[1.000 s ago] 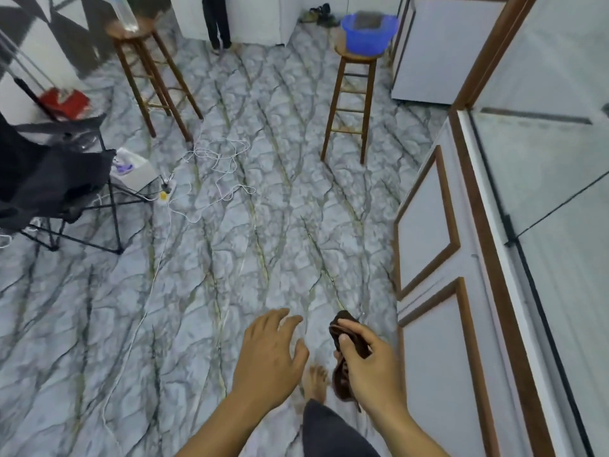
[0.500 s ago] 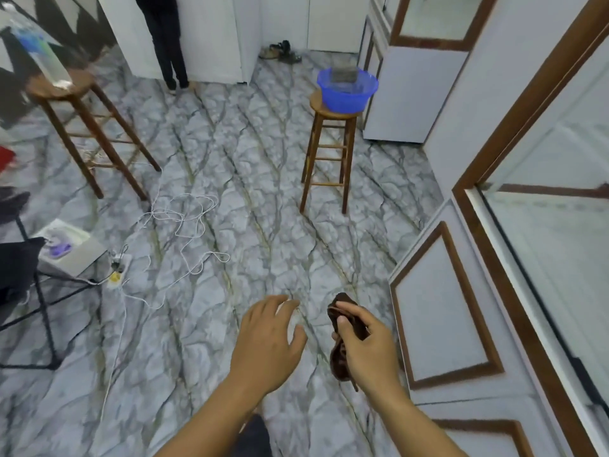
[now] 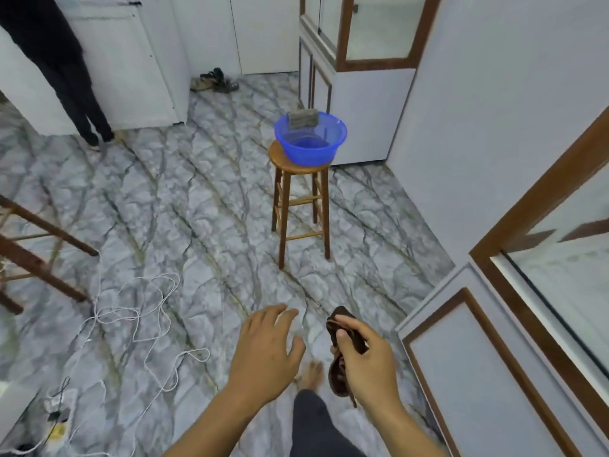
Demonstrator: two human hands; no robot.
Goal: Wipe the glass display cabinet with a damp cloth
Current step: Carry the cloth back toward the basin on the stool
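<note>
Right hand (image 3: 369, 367): fingers and thumb curled round the dark brown cloth (image 3: 342, 321), which is bunched, with a tail hanging below the palm. Left hand (image 3: 265, 354): fingers spread and relaxed, holding nothing.

The glass display cabinet (image 3: 573, 268) is close on your right, its pane in a brown frame. The blue basin (image 3: 309, 156) stands ahead on the wooden stool (image 3: 284, 209), with water in it and a grey pad (image 3: 303, 117) lying on its far rim.

Whether the cloth is wet, you cannot tell from here. The step looks like a walk to the basin to dampen it.

- Steady the basin wall with your free hand before dipping; the stool is tall and narrow and would likely tip easily.
- Dip the cloth, then wring it over the water. A dripping cloth would probably streak the glass and wet the marble floor under your bare foot (image 3: 311, 374).
- Shake the bunch out flat before you wipe.
- Keep right of the white cord (image 3: 108, 314) looped on the floor.
</note>
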